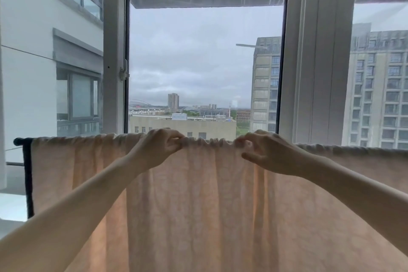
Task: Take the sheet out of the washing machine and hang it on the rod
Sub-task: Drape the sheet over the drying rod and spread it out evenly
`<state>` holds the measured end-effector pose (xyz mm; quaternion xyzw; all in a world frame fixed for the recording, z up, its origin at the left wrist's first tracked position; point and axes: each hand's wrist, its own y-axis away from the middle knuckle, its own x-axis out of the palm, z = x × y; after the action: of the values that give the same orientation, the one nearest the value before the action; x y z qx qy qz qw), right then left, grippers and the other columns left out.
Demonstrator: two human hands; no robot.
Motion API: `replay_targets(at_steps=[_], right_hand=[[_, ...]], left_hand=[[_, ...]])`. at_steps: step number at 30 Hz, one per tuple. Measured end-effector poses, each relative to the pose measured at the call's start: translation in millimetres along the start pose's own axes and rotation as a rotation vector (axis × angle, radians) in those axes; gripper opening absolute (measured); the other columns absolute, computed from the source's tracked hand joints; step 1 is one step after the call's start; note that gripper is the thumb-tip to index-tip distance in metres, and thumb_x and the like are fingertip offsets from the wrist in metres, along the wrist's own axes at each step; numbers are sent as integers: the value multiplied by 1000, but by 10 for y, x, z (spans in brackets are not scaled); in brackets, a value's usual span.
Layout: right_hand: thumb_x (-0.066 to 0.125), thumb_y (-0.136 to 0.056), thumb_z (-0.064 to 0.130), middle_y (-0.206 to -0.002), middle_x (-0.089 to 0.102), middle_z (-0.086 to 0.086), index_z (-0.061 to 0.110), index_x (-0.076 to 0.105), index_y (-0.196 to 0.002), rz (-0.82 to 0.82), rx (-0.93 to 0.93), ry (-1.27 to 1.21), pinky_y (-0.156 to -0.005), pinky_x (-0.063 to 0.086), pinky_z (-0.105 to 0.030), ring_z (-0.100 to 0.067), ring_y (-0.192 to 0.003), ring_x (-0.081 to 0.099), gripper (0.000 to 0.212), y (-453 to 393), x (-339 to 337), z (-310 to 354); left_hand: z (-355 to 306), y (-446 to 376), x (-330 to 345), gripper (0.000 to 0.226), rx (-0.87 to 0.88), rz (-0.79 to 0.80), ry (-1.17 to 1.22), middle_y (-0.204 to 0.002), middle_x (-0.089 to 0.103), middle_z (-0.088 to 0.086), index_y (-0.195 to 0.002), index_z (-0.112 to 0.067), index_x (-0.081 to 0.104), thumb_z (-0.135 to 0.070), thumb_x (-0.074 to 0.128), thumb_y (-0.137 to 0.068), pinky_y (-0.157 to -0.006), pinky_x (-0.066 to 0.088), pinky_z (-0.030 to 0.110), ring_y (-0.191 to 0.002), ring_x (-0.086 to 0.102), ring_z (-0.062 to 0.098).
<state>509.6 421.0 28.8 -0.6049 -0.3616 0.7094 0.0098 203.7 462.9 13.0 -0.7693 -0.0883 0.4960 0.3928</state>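
A pale peach sheet (pixel 198 205) hangs draped over a horizontal rod, filling the lower half of the view in long folds. Only the rod's dark left end (pixel 18 141) shows; the rest is covered by the sheet. My left hand (pixel 157 147) pinches the bunched top edge of the sheet at the rod, left of centre. My right hand (pixel 267 152) pinches the same crumpled edge a little to the right, thumb below the fabric. Between the two hands the top edge is gathered into small ruffles. The washing machine is out of view.
A tall window (pixel 205 62) stands straight behind the rod, with grey frame posts (pixel 114 51) on either side and a latch (pixel 124 73) on the left post. A dark strip of cloth (pixel 28 179) hangs at the rod's left end. City buildings lie beyond the glass.
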Motion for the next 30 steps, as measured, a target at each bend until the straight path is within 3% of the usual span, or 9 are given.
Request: replay_targets(at_steps=[3, 8, 10, 13, 19, 23, 27, 30], right_hand=[[58, -91, 42, -122, 56, 1, 25, 50, -131, -61, -32, -11, -81, 50, -27, -10, -92, 59, 44, -72, 71, 120], [57, -90, 45, -125, 55, 0, 24, 50, -130, -101, -74, 7, -84, 54, -37, -15, -98, 60, 46, -216, 151, 329], [58, -90, 45, -121, 57, 1, 23, 51, -126, -104, -81, 15, -83, 54, -37, -17, -97, 60, 43, -281, 191, 410], [57, -90, 41, -113, 58, 1, 22, 55, -119, -129, -83, 27, -78, 54, -37, -17, -91, 60, 35, -367, 250, 515], [56, -92, 32, -119, 57, -2, 16, 54, -122, -138, -123, -29, -81, 54, -36, -18, -95, 61, 33, -574, 356, 744], [54, -93, 31, -125, 56, -3, 17, 51, -127, -139, -161, -43, -83, 53, -34, -18, -99, 60, 37, -758, 479, 997], [55, -92, 34, -122, 57, -4, 17, 52, -124, -156, -194, -2, -85, 52, -38, -21, -105, 56, 36, -948, 638, 1289], [55, -93, 39, -128, 53, -6, 15, 51, -128, -160, -194, 29, -92, 48, -40, -23, -118, 46, 43, -1098, 765, 1508]], left_hand=[[-54, 8, 56, 20, 73, -103, 100, -91, 70, -8, -101, -16, 75, -26, 73, -83, -81, 55, 38, -83, 66, 9], [-284, 5, 216, 12, 111, -251, 131, -93, 71, -4, -94, -17, 77, -16, 73, -83, -82, 52, 31, -84, 61, 9], [-349, 15, 263, 15, 165, -201, 134, -100, 70, -3, -100, -20, 76, -19, 70, -85, -86, 50, 34, -92, 60, 12], [-336, 55, 193, 26, 235, -63, 95, -116, 65, -4, -115, -24, 69, -23, 66, -89, -96, 44, 28, -106, 57, 9], [198, 183, -176, 23, 45, -123, 42, -116, 64, -9, -112, -24, 69, -20, 61, -91, -100, 43, 37, -111, 54, 9], [710, 320, -350, 32, -91, -90, -27, -124, 60, -4, -125, -19, 61, -22, 58, -94, -104, 41, 36, -117, 52, 14], [1056, 433, -458, 52, -122, -73, -60, -136, 54, -6, -142, -29, 41, -31, 59, -93, -106, 35, 40, -125, 49, 19], [1332, 458, -557, 50, -105, -91, -118, -133, 57, -5, -140, -31, 42, -35, 58, -93, -107, 32, 47, -123, 50, 20]])
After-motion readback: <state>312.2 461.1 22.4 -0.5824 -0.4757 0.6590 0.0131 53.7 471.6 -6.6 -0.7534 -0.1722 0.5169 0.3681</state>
